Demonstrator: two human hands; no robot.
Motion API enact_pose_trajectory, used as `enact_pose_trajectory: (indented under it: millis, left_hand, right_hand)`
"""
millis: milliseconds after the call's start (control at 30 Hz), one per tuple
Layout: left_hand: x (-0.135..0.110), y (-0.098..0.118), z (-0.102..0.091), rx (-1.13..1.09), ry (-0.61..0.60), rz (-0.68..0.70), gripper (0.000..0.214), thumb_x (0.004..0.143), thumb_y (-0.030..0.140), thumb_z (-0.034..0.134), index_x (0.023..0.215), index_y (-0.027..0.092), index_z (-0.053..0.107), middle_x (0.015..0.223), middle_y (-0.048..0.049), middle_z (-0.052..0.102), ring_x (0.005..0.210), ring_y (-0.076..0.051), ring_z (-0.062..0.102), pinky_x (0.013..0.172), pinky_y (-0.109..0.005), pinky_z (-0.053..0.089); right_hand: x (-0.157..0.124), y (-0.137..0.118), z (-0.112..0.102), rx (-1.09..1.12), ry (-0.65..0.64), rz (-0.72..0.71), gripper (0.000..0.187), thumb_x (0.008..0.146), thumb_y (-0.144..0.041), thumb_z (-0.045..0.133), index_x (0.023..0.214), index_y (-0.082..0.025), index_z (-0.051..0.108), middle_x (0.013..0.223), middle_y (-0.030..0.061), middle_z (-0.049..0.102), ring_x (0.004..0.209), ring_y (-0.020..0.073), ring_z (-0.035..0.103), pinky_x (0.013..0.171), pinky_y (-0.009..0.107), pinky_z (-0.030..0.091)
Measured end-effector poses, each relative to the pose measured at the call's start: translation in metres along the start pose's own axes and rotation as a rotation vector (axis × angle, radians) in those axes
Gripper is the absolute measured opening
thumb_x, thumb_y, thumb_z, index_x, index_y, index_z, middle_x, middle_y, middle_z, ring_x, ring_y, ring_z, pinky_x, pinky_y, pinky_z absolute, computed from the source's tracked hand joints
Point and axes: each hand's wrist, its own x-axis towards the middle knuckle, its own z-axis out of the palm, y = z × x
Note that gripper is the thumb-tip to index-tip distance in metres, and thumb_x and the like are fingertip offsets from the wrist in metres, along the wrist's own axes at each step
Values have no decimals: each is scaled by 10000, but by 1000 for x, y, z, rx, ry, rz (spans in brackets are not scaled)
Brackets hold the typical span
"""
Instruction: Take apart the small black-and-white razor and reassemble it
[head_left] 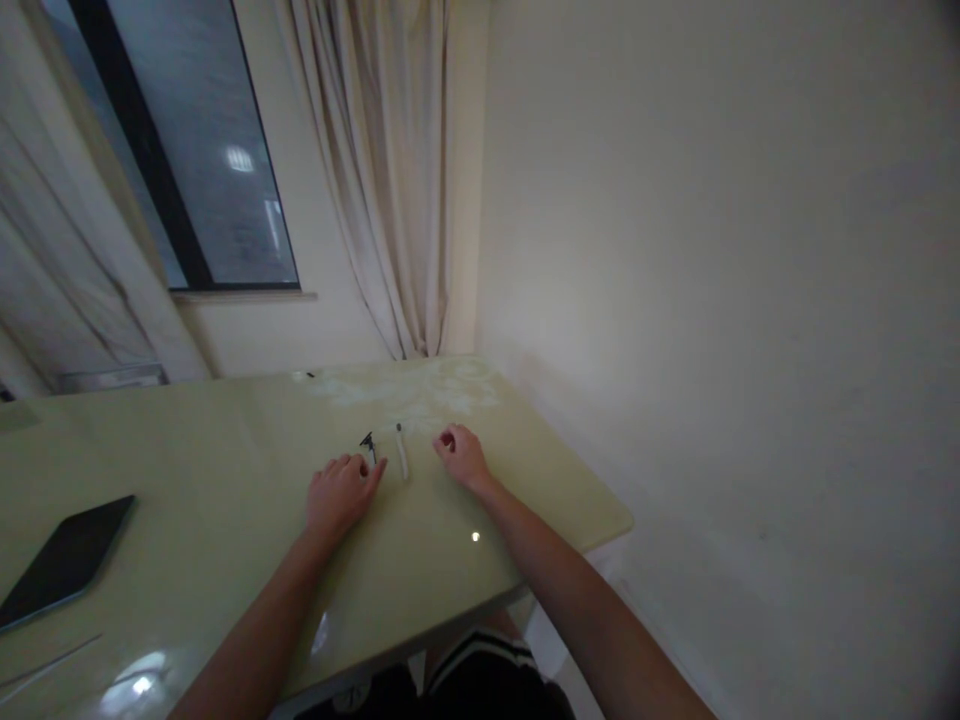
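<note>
My left hand (341,492) rests on the pale yellow-green table (225,470), fingers loosely curled, fingertips close to a small black object (368,443). A thin white stick-like object (402,455) lies between my hands, untouched. My right hand (461,455) rests on the table just right of it, fingers curled under in a loose fist. Whether either hand holds anything is too small and dim to make out.
A dark tablet (67,560) lies at the table's left front. The wall stands close on the right, with the table's rounded corner (619,520) near it. Curtains (390,170) and a window (195,150) are behind the table.
</note>
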Motion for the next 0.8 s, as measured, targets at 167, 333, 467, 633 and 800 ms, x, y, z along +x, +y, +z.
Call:
enact_pose_trajectory:
  millis: [167,333,467,633,800]
  left_hand:
    - [-5,14,3,52,-94,-44,431,998,465,369,935,178,686,1002,-172,754,958,-337,709,822,-434,486]
    - [-3,13,-7,16,63,-65,392,1011,412,378,883,195,678,954,-143,754,898,-302,699,785,-394,456]
    - [0,54,-12,-44,184,181,336,1013,400,430,867,212,667,940,-108,737,943,-277,677,855,-380,436]
    - [-1,106,1,-138,149,389,289,1016,393,473,957,211,690,978,-115,733,984,-282,670,873,-385,426]
    - [-5,84,8,-136,78,186,402,1025,483,421,875,204,668,914,-120,721,939,-298,676,846,-395,445]
  right_hand:
    - [-7,18,-12,55,84,119,202,925,-243,546,784,-172,673,746,26,664,688,158,576,665,262,418]
    - [-13,2,2,176,-97,2,292,982,-344,577,788,-169,707,711,11,662,690,142,573,665,240,406]
    - [-15,-7,13,409,-193,-30,388,1030,-457,503,879,-164,708,770,13,681,698,132,606,671,225,450]
    - [-6,7,2,513,-62,77,324,1003,-422,523,983,-158,710,756,9,663,681,150,633,639,229,484]
    - [3,29,-17,68,94,203,320,1019,-304,498,929,-150,763,834,70,698,747,180,630,710,263,461]
